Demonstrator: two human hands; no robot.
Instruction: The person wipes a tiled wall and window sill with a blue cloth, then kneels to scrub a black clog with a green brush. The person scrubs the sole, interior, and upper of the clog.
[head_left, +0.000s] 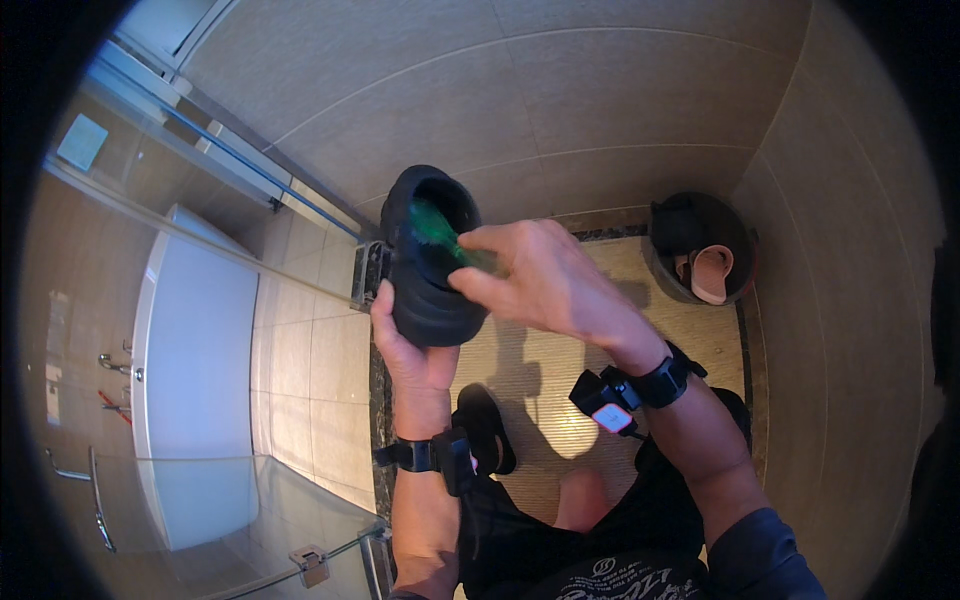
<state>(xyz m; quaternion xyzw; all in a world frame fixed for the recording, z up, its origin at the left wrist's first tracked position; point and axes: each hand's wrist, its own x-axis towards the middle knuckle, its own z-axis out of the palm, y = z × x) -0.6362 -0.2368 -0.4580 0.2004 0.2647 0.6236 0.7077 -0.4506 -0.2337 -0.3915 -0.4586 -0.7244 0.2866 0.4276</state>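
A black, chunky rubber clog is propped in my left hand, its thumb along the side and the palm beneath. The clog's opening faces up. Between the thumb and fingers of my right hand is a green brush, somewhat blurred. The brush's bristles reach into the clog's opening, against its inner side. Part of the brush's handle is hidden by my right fingers.
On the ribbed, tiled shower floor, a dark bucket holds a pink slipper and a black item. Glass panels stand at the left, with a white bathtub beyond. A tiled wall rises ahead.
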